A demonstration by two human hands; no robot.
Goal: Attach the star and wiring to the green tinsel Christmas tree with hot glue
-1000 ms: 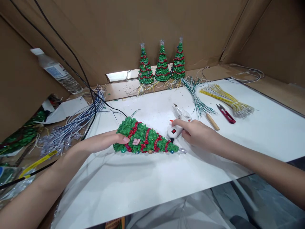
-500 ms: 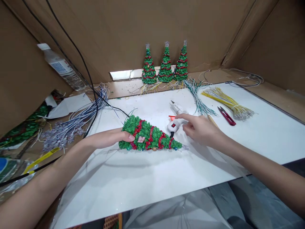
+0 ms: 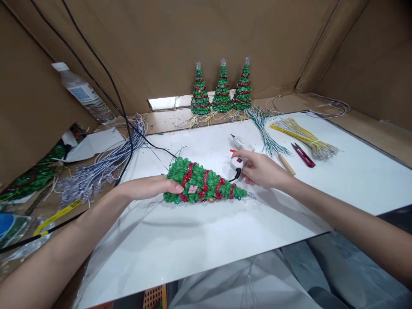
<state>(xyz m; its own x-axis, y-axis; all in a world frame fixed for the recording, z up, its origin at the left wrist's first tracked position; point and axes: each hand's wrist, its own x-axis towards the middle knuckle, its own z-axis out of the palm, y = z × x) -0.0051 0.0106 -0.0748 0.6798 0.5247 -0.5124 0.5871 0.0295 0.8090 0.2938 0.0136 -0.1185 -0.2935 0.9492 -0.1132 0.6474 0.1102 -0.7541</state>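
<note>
A green Christmas tree ornament (image 3: 210,184) with red garlands and a pink gift lies on its side in my left hand (image 3: 157,188). My thumb presses near its base, while the other fingers are hidden behind it. The clear star at its tip points right. Just past that tip, my right hand (image 3: 262,169) is closed around the handle of a white glue gun (image 3: 237,162) with a red switch, an orange trigger and a black cord. Its dark nozzle points away to the upper left. A tan stick (image 3: 286,164) shows beyond my right wrist.
Three decorated trees (image 3: 222,92) stand along the back cardboard wall. Green-white wires (image 3: 265,133), a yellow-white wire bundle (image 3: 305,139) and red thread snips (image 3: 303,155) lie at right. Blue-white wires (image 3: 112,152), a water bottle (image 3: 85,94) and a hanging black cable (image 3: 117,98) are at left.
My right hand has gone from hovering with a finger extended beside the glue gun to wrapping around its handle. The handle has shifted slightly. My left hand keeps the tree nearly still.
</note>
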